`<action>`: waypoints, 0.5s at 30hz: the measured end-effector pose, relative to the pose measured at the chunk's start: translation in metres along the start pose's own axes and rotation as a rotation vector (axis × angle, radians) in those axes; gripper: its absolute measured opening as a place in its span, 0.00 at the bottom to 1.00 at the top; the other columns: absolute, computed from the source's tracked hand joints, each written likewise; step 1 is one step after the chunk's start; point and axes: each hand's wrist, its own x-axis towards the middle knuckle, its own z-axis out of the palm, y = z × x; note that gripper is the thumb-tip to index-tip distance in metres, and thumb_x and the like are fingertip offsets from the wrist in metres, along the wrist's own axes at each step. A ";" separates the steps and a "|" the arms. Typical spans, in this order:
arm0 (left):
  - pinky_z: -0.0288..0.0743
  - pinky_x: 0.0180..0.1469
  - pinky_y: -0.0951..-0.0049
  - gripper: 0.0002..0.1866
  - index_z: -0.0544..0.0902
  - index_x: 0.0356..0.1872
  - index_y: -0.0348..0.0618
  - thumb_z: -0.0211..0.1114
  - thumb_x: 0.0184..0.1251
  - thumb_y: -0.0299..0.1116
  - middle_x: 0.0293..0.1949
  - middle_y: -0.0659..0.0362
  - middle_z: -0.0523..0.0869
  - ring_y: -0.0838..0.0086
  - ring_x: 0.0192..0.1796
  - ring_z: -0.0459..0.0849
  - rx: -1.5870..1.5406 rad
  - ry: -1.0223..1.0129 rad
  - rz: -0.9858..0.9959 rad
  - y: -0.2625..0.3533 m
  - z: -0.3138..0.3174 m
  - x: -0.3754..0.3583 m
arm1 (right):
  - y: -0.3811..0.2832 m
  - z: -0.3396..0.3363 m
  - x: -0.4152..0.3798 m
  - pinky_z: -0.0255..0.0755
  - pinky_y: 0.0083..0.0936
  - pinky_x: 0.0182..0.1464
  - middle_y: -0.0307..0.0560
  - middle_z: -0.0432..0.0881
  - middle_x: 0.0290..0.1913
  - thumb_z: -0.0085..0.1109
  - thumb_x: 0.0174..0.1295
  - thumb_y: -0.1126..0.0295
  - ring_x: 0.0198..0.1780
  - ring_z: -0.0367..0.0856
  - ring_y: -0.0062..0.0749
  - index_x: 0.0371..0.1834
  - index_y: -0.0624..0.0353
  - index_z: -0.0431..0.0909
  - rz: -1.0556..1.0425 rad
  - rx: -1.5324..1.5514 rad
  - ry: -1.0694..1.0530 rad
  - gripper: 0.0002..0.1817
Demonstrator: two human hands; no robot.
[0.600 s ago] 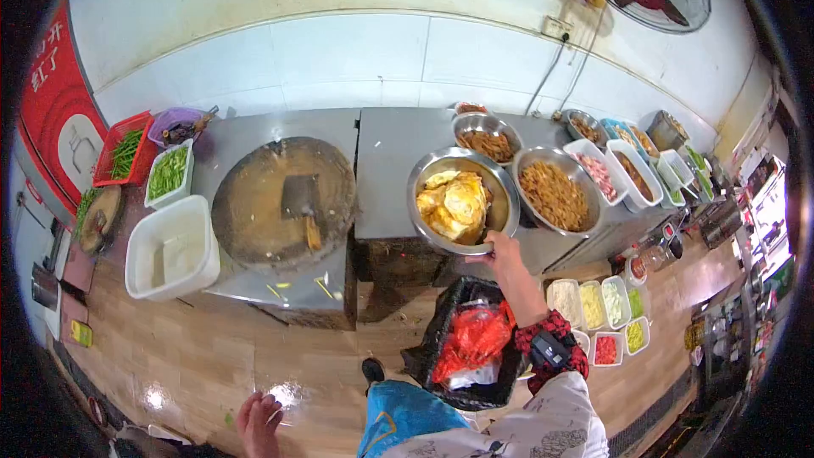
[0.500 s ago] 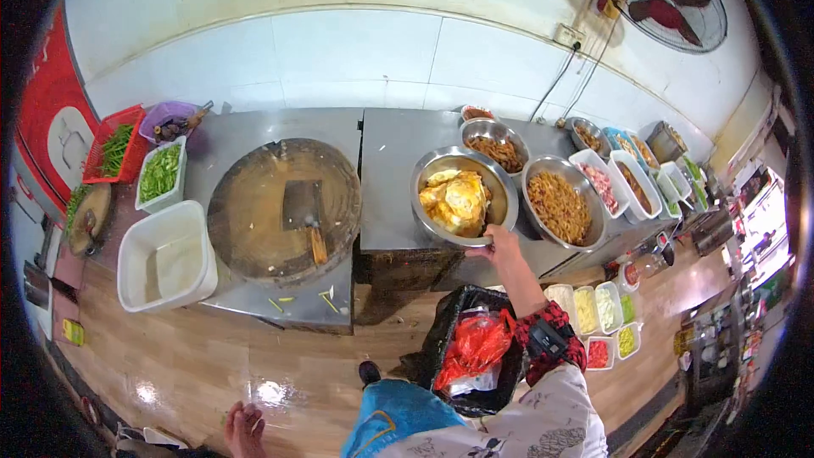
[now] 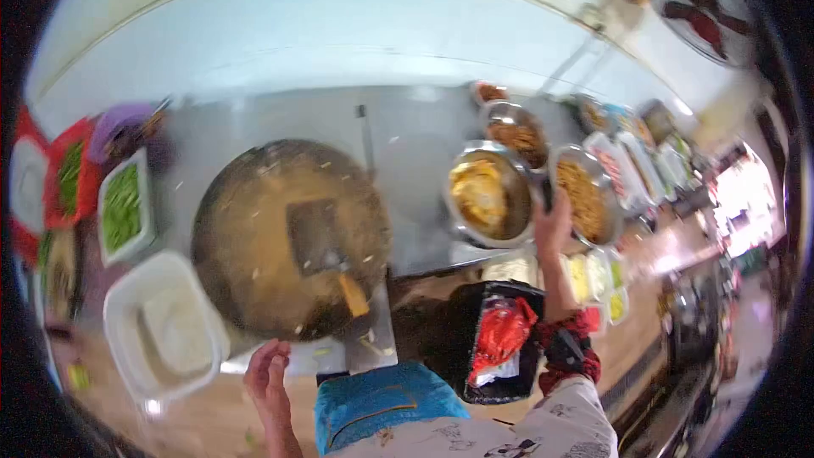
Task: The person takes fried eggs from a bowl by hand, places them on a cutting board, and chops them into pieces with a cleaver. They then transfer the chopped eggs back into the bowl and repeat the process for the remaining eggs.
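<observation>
My left hand (image 3: 270, 376) is at the front edge of the round chopping board (image 3: 246, 229), right of a white tub (image 3: 165, 322). It is empty, its fingers loosely bent and apart. A cleaver (image 3: 314, 236) with a wooden handle lies flat on the board. My right hand (image 3: 553, 225) is at the right rim of a steel bowl (image 3: 519, 203) holding yellow egg (image 3: 480, 195). Blur smears its fingers, so its grip is unclear. Close to its right stands a bowl of brown shredded food (image 3: 583, 199).
Containers of green vegetables (image 3: 123, 208) and a red basket (image 3: 69, 174) stand at the left. Behind the egg is another food bowl (image 3: 515, 140). More trays (image 3: 636, 165) line the right. A black-lined bin (image 3: 504, 335) with a red bag stands below the counter.
The view has shifted and blurred. My left hand has risen to the board's front edge. My right hand has moved from the egg bowl's front rim to its right side.
</observation>
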 end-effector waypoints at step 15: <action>0.72 0.48 0.54 0.12 0.80 0.36 0.35 0.70 0.50 0.28 0.40 0.46 0.81 0.49 0.44 0.79 1.019 -0.394 -0.030 -0.023 0.031 0.157 | -0.045 0.071 0.030 0.71 0.40 0.53 0.50 0.81 0.49 0.71 0.47 0.43 0.50 0.79 0.36 0.58 0.66 0.72 0.864 0.775 -1.046 0.43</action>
